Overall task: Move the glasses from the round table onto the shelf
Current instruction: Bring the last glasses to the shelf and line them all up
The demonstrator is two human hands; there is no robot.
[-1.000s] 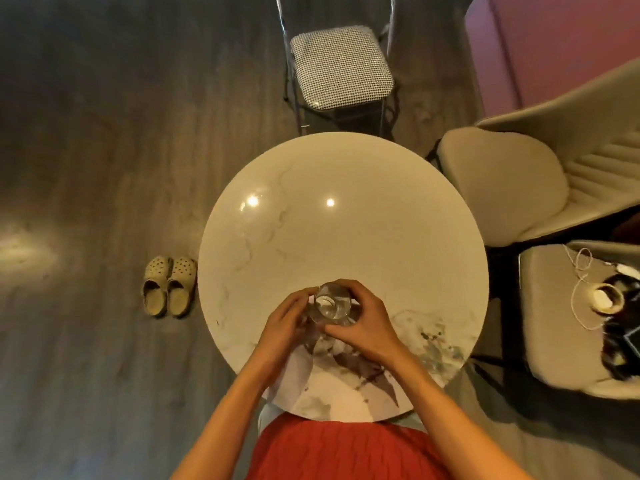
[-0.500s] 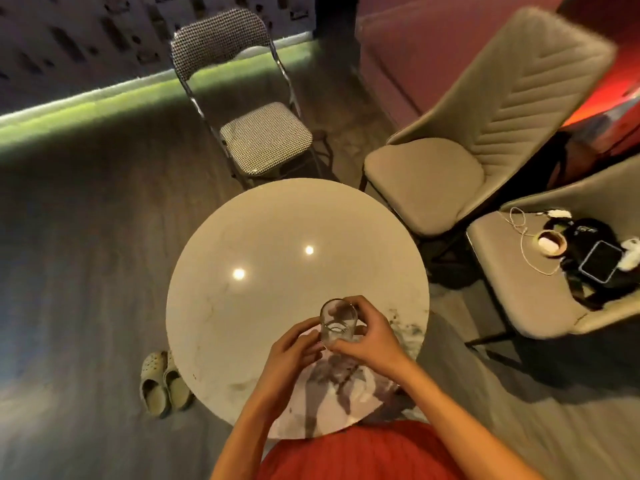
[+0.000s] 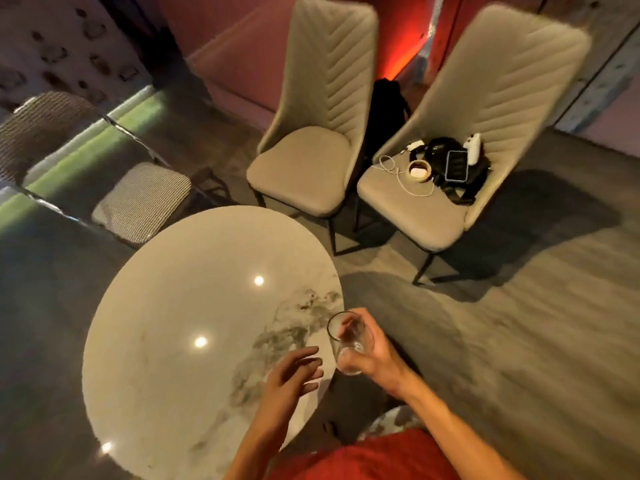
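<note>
**Head view: glass [image 3: 350, 341] gripped in right hand [image 3: 379, 356] at the right edge of the round table [image 3: 166, 341]**

Far left: a folding chair [image 3: 142, 199] with a checked seat and backrest stands just beyond the table's far-left rim, on a dark wooden floor [image 3: 526, 341]. The picture is blurred on this side.

Centre left: the table has a pale marbled top with three bright light reflections on it. Nothing is seen standing on the top.

Centre: the left hand [image 3: 291, 379] is above the near-right part of the table. Its fingers are loosely spread and pointing right, and it holds nothing. It is just beside the glass but apart from it.

Right of that: the right hand has fingers and thumb wrapped round the lower body of a clear, empty glass. The glass is tilted slightly, with its mouth toward the table. Its rim overlaps the table's edge and its base lies past the edge, over the floor. It cannot be told how high it is held.

Below: a red garment [image 3: 363, 459] covers the person's torso.

Upper centre: a beige padded chair [image 3: 304, 168] stands beyond the table with its seat bare. A black bag [image 3: 384, 109] stands behind it, between it and the next chair.

Upper right: a second padded chair [image 3: 415, 216] carries a white cable [image 3: 403, 183], a roll of tape [image 3: 419, 171], a phone [image 3: 456, 166] and dark items too small to identify.
</note>
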